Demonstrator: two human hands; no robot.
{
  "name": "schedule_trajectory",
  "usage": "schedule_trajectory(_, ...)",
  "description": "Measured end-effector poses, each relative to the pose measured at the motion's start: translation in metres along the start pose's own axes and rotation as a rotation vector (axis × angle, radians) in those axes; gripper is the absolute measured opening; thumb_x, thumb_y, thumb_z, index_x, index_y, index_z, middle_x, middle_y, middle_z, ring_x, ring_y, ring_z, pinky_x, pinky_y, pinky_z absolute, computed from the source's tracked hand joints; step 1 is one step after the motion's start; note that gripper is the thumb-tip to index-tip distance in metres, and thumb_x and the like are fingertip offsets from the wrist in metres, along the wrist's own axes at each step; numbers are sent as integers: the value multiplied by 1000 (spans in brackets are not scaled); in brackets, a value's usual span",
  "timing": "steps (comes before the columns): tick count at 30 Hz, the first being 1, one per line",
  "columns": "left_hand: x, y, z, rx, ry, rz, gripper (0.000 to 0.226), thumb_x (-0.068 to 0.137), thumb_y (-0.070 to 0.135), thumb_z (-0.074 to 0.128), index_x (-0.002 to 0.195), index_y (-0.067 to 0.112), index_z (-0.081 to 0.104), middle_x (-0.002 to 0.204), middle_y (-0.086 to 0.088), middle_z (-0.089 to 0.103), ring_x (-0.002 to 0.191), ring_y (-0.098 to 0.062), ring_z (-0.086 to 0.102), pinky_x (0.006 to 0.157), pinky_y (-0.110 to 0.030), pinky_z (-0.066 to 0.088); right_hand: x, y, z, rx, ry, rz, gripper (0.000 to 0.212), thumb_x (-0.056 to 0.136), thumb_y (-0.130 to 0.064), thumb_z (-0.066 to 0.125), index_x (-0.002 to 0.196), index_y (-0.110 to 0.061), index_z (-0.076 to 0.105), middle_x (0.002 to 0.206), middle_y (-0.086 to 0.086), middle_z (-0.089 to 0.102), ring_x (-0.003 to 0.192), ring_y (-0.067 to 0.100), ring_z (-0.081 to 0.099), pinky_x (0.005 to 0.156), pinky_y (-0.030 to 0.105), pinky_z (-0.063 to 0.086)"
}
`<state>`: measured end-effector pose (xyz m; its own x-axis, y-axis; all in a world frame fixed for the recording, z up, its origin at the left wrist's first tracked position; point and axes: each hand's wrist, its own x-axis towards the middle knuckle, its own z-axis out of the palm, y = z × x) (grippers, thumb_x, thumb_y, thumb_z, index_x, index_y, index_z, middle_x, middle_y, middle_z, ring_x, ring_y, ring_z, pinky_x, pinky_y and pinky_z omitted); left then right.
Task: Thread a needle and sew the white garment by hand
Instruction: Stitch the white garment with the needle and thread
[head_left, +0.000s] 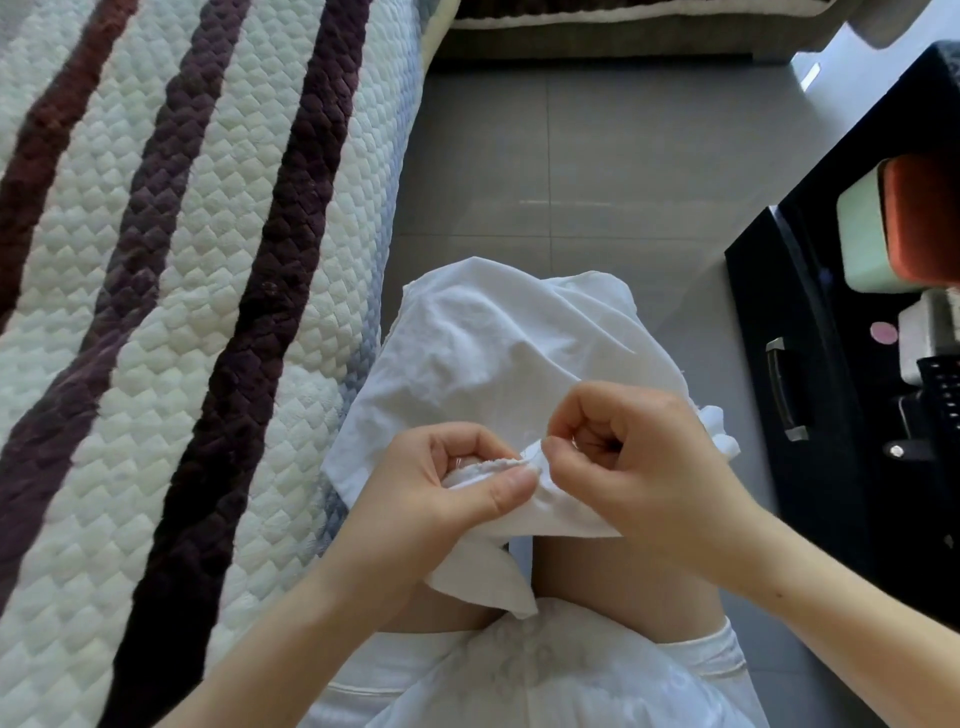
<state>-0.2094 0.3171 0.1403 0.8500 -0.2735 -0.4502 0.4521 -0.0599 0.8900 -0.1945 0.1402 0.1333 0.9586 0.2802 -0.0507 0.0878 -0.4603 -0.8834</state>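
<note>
The white garment (498, 353) lies draped over my knees, its far part hanging toward the floor. My left hand (441, 499) grips a folded edge of the cloth between thumb and curled fingers. My right hand (639, 467) is curled just right of it, its thumb and forefinger pinched together at the raw hem where the two hands meet. Neither the needle nor the thread is plainly visible; whatever the right fingers pinch is too small to make out.
A quilted cover (182, 312) with dark stripes fills the left side. Grey floor tiles (571, 166) lie ahead. A black cabinet (810, 395) with a metal handle stands on the right, with a pale green and orange box (893, 228) on top.
</note>
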Motion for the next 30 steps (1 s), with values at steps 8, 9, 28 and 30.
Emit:
schedule_trajectory(8, 2, 2, 0, -72, 4, -25, 12, 62, 23, 78, 58, 18, 67, 58, 1, 60, 51, -6, 55, 48, -14, 42, 8, 22, 4, -338, 268, -213, 17, 77, -13, 46, 64, -5, 53, 53, -17, 28, 55, 8, 33, 49, 15, 29)
schedule_trajectory(9, 2, 2, -1, -77, 1, -23, 14, 60, 25, 79, 58, 18, 67, 58, 1, 61, 51, -6, 56, 48, -14, 42, 9, 24, 3, -349, 283, -207, 17, 78, -13, 46, 64, -5, 53, 53, -17, 28, 54, 8, 32, 49, 14, 29)
schedule_trajectory(28, 11, -2, -8, -64, 166, -105, 19, 65, 32, 83, 66, 18, 71, 68, -5, 67, 64, -17, 63, 55, -25, 50, 10, 20, -42, 181, -25, 151, 49, 95, -40, 50, 55, -15, 36, 49, -12, 28, 47, 4, 24, 46, 13, 24)
schedule_trajectory(30, 11, 0, -7, -81, 188, -95, 20, 66, 33, 84, 67, 17, 72, 70, -7, 68, 65, -19, 64, 56, -28, 50, 13, 22, -55, 284, 10, 227, 49, 93, -40, 55, 53, -18, 36, 50, -7, 25, 48, 8, 20, 46, 14, 21)
